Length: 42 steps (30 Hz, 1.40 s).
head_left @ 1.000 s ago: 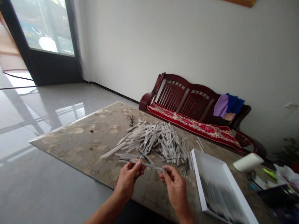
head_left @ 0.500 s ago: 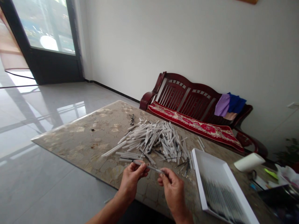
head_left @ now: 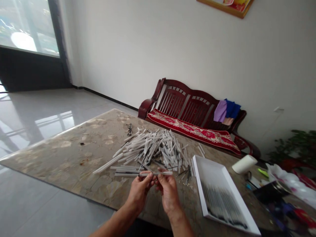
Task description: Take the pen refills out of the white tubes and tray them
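Note:
Both hands hold one slim stick [head_left: 169,173], whitish and translucent over much of its length with a dark left end. My left hand [head_left: 138,191] pinches it between thumb and fingers near the dark end. Close beside it, my right hand [head_left: 169,192] has thumb and fingers closed around the stick, whose pale end sticks out to the right. Just beyond the hands lies a heap of whitish tubes and dark thin sticks [head_left: 153,144]. To the right, a shallow white box [head_left: 214,168] holds a row of similar slim sticks [head_left: 222,200].
The patterned table [head_left: 98,138] carries a small dark tangle [head_left: 129,129] behind the heap and a white roll [head_left: 244,164] beyond the box. Plastic bags [head_left: 288,176] and a black object [head_left: 269,194] crowd the right. A dark red wooden bench [head_left: 190,102] stands behind.
My right hand has moved left along the stick, close to my left hand, and the stick's pale right end now shows. The view has swung to the right.

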Motion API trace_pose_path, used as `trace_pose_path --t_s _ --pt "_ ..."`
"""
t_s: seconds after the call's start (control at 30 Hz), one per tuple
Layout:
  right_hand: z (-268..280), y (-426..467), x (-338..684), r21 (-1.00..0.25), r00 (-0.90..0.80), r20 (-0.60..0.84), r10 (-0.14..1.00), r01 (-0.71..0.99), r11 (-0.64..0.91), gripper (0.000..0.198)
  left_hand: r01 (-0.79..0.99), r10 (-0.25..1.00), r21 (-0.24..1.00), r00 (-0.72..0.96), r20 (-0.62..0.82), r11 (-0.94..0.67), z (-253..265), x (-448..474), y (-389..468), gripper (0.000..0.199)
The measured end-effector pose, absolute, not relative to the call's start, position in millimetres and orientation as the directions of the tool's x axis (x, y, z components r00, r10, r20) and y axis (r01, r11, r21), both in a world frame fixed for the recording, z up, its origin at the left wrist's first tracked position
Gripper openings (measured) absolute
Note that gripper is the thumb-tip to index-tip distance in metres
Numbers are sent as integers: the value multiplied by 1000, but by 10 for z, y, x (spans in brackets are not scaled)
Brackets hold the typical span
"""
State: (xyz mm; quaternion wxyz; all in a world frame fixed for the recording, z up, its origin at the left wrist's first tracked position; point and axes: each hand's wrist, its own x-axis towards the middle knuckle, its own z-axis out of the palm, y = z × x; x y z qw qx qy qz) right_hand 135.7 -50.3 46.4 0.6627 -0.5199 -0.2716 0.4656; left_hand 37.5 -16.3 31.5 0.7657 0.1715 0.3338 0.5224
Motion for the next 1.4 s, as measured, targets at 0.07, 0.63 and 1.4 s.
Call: trace_pose_path --t_s 0.07,0.63,1.4 --pt "423 -470 1410 -961 446 -94 890 -273 35 45 -623 906 658 295 -303 423 298 409 -112 45" --pt "594 -265 4201 -708 776 69 627 481 -517 31 211 941 962 324 97 -172 -85 -43 299 20" --pt "528 49 2607 -75 310 192 931 951 -301 13 364 841 856 524 139 -368 -3 -40 343 21"
